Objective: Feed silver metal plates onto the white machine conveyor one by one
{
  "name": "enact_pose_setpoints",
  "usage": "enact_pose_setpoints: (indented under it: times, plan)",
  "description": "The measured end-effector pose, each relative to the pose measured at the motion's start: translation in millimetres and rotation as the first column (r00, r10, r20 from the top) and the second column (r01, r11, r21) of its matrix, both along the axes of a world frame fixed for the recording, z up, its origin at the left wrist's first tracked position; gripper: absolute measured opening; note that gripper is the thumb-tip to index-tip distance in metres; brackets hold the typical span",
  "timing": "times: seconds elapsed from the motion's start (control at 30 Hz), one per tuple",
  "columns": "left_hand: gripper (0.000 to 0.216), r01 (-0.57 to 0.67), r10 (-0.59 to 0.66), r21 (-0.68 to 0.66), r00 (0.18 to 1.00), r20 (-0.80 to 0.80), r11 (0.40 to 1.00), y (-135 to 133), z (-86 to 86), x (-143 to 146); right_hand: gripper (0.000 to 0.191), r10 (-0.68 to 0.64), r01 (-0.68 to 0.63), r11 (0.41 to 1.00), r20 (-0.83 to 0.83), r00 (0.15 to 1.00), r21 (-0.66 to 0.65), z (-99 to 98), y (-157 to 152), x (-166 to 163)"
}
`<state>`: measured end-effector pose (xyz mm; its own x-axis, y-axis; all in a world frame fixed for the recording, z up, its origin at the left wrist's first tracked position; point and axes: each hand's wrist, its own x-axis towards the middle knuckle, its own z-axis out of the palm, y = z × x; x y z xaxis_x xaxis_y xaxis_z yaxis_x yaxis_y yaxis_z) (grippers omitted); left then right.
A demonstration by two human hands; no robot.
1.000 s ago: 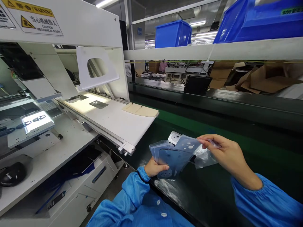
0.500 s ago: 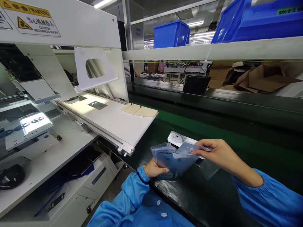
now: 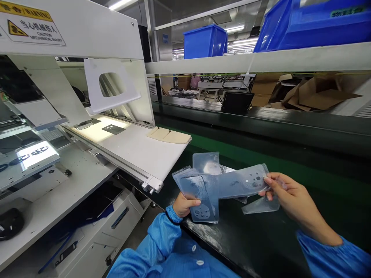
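Note:
My left hand point(image 3: 185, 205) grips a fanned stack of clear-filmed thin sheets point(image 3: 199, 195), thumb on top. A phone-back outline with a round cluster of holes shows on the front one. My right hand point(image 3: 285, 200) pinches the end of a greyish translucent panel point(image 3: 239, 180), which has a similar hole cluster near my fingers. Its other end meets the stack; whether it is inside a sleeve I cannot tell. A loose piece of clear film point(image 3: 261, 205) hangs below my right fingers. Behind the panel, a silvery printed piece point(image 3: 227, 169) on the dark belt is mostly covered.
A white conveyor point(image 3: 139, 152) leads out of the machine at left, with a dark plate point(image 3: 114, 129) and a cream board point(image 3: 168, 135) on it. The green-black belt point(image 3: 290, 154) runs beneath my hands. Blue bins point(image 3: 204, 41) stand on the shelf above.
My right hand has moved right and slightly down, drawing the panel out long from the stack. The stack has turned flatter towards me, and the hanging film has swung with my hand.

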<state>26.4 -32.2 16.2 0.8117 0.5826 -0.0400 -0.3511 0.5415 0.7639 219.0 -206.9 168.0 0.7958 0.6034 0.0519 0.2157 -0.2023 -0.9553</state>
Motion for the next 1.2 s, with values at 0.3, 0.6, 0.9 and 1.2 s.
enact_pose_setpoints:
  times: [0.3, 0.6, 0.9, 1.2]
  plan:
    - [0.059, -0.065, 0.068, -0.098, 0.997, 0.028, 0.993, -14.4, 10.4, 13.8, 0.049, 0.331, -0.334, 0.942, -0.242, 0.912, 0.030, -99.1, 13.7, -44.4]
    - [0.052, -0.009, 0.023, 0.144, 0.995, -0.098, 0.990, -10.2, 1.2, 7.1, 0.052, 0.409, -0.358, 0.913, 0.477, 0.778, -0.198, -96.0, 4.5, -35.9]
    - [0.047, 0.188, -0.166, 0.487, 0.982, -0.088, 0.853, 12.8, 21.7, -24.0, 0.030, 0.378, 0.088, 0.908, 0.892, 0.248, -0.409, -68.8, 20.4, -11.5]
    - [0.053, 0.350, -0.306, 0.655, 0.934, -0.186, 0.670, 17.1, 10.2, -30.7, 0.040, 0.437, 0.166, 0.898, 0.865, -0.244, -0.407, -98.7, 26.6, 2.3]
